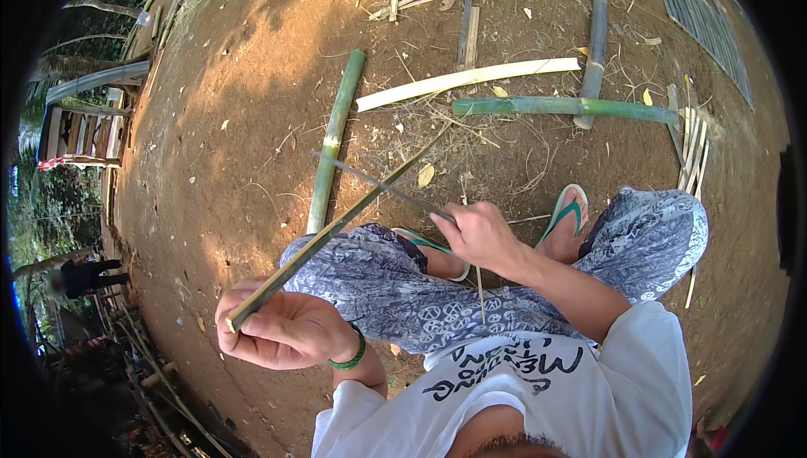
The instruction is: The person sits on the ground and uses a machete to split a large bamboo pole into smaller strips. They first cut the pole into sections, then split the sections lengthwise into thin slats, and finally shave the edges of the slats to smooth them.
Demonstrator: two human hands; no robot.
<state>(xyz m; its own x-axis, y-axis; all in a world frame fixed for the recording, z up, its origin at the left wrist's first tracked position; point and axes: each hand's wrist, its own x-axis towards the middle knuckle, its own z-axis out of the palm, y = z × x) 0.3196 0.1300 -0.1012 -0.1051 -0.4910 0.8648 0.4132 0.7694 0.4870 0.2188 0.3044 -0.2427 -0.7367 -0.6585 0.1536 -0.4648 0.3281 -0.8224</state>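
A long split bamboo strip (328,235) slants up and away to the right, its near end in my left hand (282,328). The fingers of that hand are closed around it, and a green band circles the wrist. My right hand (483,235) grips a knife (378,182) by its handle, which the fingers mostly hide. The thin blade points left and crosses the strip near its middle; whether it cuts into the strip I cannot tell. Just beyond, a green bamboo pole (340,134) lies on the ground, pointing away from my left knee.
A pale split bamboo slat (471,77) and a green bamboo piece (622,110) lie ahead, near a grey bamboo pole (595,46). Thin strips (692,151) lie at right. A slatted bamboo panel (706,25) is far right. A person (88,277) stands far left.
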